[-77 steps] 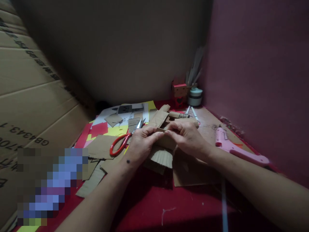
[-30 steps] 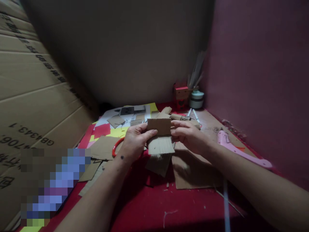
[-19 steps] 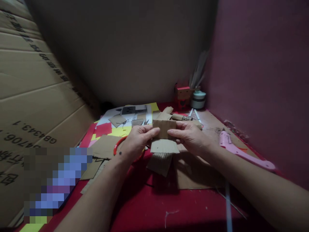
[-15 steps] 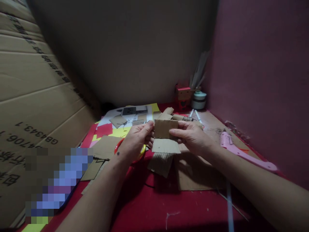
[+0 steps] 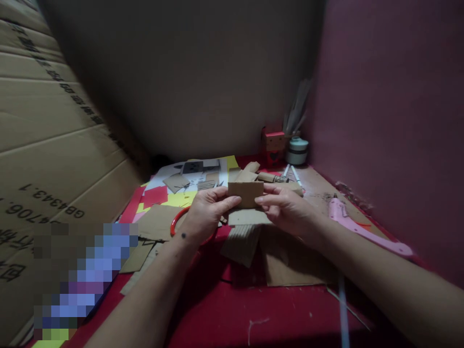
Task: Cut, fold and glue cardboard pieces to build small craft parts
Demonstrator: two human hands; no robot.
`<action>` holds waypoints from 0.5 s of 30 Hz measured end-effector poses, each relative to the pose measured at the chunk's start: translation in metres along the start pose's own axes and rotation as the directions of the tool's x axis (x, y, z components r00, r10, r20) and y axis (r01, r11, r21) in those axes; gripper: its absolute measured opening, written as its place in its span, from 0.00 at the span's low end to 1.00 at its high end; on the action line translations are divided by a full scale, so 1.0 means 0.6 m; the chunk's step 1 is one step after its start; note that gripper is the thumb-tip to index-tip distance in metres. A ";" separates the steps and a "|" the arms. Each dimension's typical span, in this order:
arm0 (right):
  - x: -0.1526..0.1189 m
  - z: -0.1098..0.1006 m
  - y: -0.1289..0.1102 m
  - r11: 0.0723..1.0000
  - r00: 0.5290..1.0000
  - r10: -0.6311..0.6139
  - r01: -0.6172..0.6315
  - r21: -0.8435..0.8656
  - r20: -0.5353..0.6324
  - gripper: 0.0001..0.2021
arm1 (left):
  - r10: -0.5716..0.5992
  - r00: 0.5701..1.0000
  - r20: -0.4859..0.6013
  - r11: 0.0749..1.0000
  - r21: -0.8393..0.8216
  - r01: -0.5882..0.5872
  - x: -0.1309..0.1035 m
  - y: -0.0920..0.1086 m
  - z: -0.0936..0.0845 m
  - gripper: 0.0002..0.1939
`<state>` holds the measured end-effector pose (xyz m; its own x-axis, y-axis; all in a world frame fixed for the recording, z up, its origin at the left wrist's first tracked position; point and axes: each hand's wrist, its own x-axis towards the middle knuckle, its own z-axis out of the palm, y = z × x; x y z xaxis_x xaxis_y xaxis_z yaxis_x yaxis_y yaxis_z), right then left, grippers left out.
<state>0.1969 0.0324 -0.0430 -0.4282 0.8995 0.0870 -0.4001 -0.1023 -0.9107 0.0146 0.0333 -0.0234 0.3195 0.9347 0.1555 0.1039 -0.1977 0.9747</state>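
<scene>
left hand [image 5: 208, 212]: thumb and fingers pinching the left edge of a small brown cardboard piece [image 5: 246, 195]
right hand [image 5: 286, 205]: pinching the same piece by its right edge
cardboard piece: held up between both hands, over the red cloth [image 5: 213, 309]
scissors [image 5: 177, 221]: red handle by the left wrist, partly hidden
pink glue gun [image 5: 362, 232]: lying beyond the right forearm
</scene>
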 end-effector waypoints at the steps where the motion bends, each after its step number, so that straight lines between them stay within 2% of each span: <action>1: 0.000 -0.002 -0.002 0.999 0.999 0.020 -0.021 0.038 0.029 0.18 | 0.007 1.000 -0.017 1.000 0.015 -0.006 0.000 0.001 0.000 0.08; 4: -0.002 -0.001 -0.008 0.995 0.996 0.016 -0.024 0.098 0.085 0.19 | -0.012 0.999 -0.050 1.000 -0.001 0.012 0.001 0.006 0.000 0.07; 7: -0.005 0.010 -0.007 0.997 0.990 -0.066 0.060 0.050 0.122 0.21 | -0.032 0.999 -0.036 0.997 -0.065 0.030 0.003 0.004 -0.002 0.07; 11: -0.008 0.021 0.001 0.971 0.989 -0.146 0.146 -0.191 0.016 0.17 | -0.043 0.992 0.118 0.989 -0.135 0.059 0.003 -0.002 -0.006 0.09; 15: -0.009 0.014 0.001 0.919 0.973 -0.222 0.185 -0.349 -0.068 0.12 | -0.025 0.953 0.302 0.986 -0.151 0.073 0.000 -0.002 -0.012 0.14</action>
<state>0.1921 0.0241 -0.0406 -0.2724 0.9266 0.2592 -0.1638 0.2207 -0.9615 0.0078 0.0357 -0.0236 0.5862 0.8066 0.0759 -0.0164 -0.0819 0.9965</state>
